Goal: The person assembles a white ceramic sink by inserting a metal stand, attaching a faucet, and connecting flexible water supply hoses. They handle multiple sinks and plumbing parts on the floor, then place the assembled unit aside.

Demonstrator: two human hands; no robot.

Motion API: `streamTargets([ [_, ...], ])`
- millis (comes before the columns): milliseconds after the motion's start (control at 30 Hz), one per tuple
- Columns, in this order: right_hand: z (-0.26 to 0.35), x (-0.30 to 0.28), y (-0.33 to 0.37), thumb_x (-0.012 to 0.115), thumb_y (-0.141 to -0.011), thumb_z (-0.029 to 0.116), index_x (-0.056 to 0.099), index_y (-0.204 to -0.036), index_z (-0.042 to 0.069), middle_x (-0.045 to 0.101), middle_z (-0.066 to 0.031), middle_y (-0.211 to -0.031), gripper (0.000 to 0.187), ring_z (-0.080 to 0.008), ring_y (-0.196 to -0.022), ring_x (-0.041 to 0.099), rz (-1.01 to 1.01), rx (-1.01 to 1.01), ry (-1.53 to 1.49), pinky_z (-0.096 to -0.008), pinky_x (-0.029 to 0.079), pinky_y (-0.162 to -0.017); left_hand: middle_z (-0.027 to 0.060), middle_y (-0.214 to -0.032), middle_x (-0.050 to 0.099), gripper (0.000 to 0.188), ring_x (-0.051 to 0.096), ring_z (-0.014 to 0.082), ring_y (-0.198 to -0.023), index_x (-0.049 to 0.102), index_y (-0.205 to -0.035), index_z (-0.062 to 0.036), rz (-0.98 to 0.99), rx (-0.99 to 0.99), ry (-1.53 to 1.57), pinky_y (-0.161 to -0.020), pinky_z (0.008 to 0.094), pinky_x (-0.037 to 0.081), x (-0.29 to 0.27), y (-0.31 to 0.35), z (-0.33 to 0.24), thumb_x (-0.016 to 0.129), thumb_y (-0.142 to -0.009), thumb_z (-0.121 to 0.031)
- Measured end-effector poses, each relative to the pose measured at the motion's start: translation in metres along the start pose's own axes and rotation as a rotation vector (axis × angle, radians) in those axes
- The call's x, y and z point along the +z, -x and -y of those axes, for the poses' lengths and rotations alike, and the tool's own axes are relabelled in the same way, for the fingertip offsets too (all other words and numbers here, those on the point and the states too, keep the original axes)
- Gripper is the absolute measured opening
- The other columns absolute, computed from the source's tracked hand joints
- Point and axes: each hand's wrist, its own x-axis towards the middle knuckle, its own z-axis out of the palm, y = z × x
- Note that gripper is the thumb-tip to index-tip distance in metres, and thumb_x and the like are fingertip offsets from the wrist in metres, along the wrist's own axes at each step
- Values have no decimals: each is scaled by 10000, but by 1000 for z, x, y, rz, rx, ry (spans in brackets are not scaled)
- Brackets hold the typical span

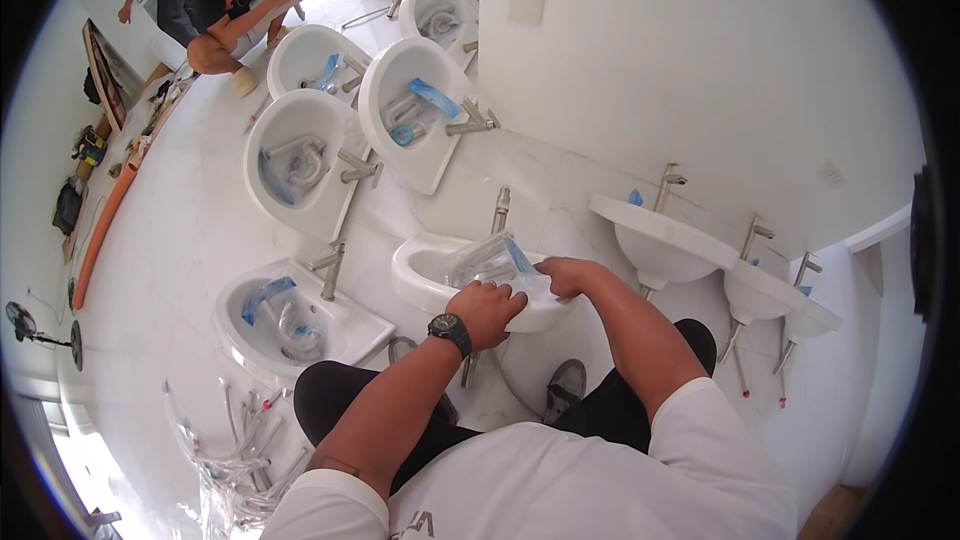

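Left hand (487, 310) – fingers curled shut on the near rim of the white basin (425, 285), touching the clear plastic bag (490, 260) inside; right hand (567, 275) pinches the bag's right end – likely light, crinkly, slippery; grip bunched film, not fittings.

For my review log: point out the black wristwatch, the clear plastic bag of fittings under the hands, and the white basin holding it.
black wristwatch (451, 328), head view, on its face.
clear plastic bag (487, 258), head view, upper crinkled part.
white basin (412, 277), head view, left rim.
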Motion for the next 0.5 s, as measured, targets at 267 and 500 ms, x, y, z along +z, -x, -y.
streamTargets([
  [267,14,22,-15,398,-1017,604,585,-1452,84,558,-202,-1489,703,-394,-1358,530,175,-10,-188,-451,386,-1159,105,-1145,657,634,656,318,-1076,565,-1323,-115,30,-28,35,-985,462,488,-10,2,-4,811,-778,-326],
  [500,36,35,55,713,-834,596,564,-1378,63,667,-211,-1273,776,-389,-1216,623,-148,-317,-101,-460,482,-1038,310,-1475,408,914,429,468,-1385,470,-1460,-22,-548,-711,237,-1214,512,273,-5,44,29,854,-764,-473],
])
